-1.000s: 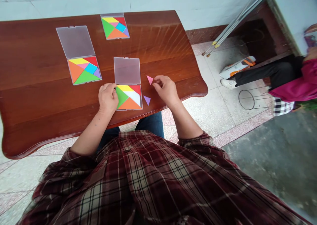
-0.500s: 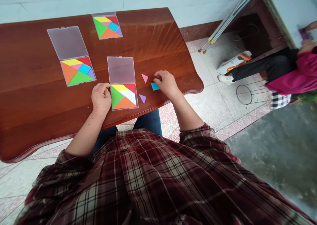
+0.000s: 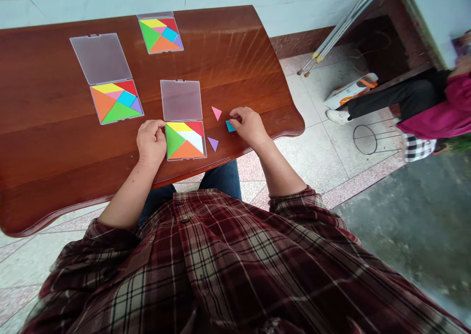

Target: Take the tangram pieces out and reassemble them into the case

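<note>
On the table's near side lies an open tangram case (image 3: 186, 157), its clear lid folded back. Yellow, red, green and orange pieces sit inside, around a bare white gap. My left hand (image 3: 151, 140), fingers curled, holds the case's left edge near the hinge. To the right, my right hand (image 3: 251, 127) bends thumb and fingers down over a blue tangram piece (image 3: 230, 126), hiding part of it. The fingertips' grip on it is partly covered. Between case and right hand lie a pink triangle (image 3: 216, 113) and a purple triangle (image 3: 213, 143).
Two more open tangram cases hold full sets: one at the left (image 3: 117, 102), one at the back (image 3: 161, 36). The wooden table (image 3: 235, 44) ends in a curved right edge. Beyond it are crutches (image 3: 331, 35), a box (image 3: 351, 91), a wire hoop (image 3: 365, 139) and a seated person (image 3: 427, 103).
The view has shifted slightly. My right hand has come a little further over the blue piece, so less of it shows. My left hand stays at the case.
</note>
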Motion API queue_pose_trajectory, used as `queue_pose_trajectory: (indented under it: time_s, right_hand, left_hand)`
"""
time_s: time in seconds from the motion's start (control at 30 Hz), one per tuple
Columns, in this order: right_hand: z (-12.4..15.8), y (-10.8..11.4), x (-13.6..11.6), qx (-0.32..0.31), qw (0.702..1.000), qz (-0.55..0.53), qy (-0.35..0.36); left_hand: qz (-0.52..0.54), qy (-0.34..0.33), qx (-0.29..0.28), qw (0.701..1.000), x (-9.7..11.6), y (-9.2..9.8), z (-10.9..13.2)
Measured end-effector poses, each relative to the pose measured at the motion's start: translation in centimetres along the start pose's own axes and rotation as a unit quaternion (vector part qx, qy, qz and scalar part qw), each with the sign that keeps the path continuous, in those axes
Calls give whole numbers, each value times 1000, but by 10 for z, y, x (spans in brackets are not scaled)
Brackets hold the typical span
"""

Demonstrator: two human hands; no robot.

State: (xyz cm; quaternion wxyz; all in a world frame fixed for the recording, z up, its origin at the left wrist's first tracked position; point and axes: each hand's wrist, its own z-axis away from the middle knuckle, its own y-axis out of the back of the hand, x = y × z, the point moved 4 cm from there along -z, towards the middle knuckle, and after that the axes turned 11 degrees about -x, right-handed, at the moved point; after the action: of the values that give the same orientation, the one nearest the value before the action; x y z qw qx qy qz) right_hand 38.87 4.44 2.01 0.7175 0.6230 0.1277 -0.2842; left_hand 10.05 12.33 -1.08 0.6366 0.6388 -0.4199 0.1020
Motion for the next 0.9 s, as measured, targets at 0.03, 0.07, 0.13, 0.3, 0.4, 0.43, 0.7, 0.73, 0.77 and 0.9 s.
queue_pose_trajectory:
  time_s: [0.03, 0.07, 0.13, 0.3, 0.4, 0.43, 0.7, 0.73, 0.77, 0.9]
  right_hand:
    - [1, 0, 2, 3, 1000, 5, -4]
    - [2, 0, 4, 5, 1000, 10, -9]
    - [4, 0, 7, 5, 1000, 20, -20]
    - [9, -1, 10, -1, 999, 28, -32]
    - [11, -3, 9, -19, 999, 30, -32]
    - [10, -3, 9, -28, 999, 32, -31]
    - [-5, 2, 8, -116, 988, 104, -8]
    - [-6, 3, 8, -121, 986, 118, 0]
    - [-7, 4, 7, -124, 984, 131, 7]
    - [-3, 3, 3, -119, 977, 178, 11]
  left_hand:
    - [-1, -1, 1, 1000, 0, 0, 0]
    - [-3, -1, 1, 1000, 1, 0, 0]
    - [-5, -1, 2, 1000, 2, 1, 1]
    - [-9, 3, 10, 1000, 4, 2, 0]
    - [-8, 3, 7, 1000, 3, 3, 0]
    - [-7, 4, 6, 1000, 3, 3, 0]
    - [-5, 9, 4, 1000, 4, 3, 0]
    - [-4, 9, 4, 1000, 4, 3, 0]
    - [-4, 8, 4, 1000, 4, 2, 0]
    - [-5, 0, 3, 1000, 3, 1, 0]
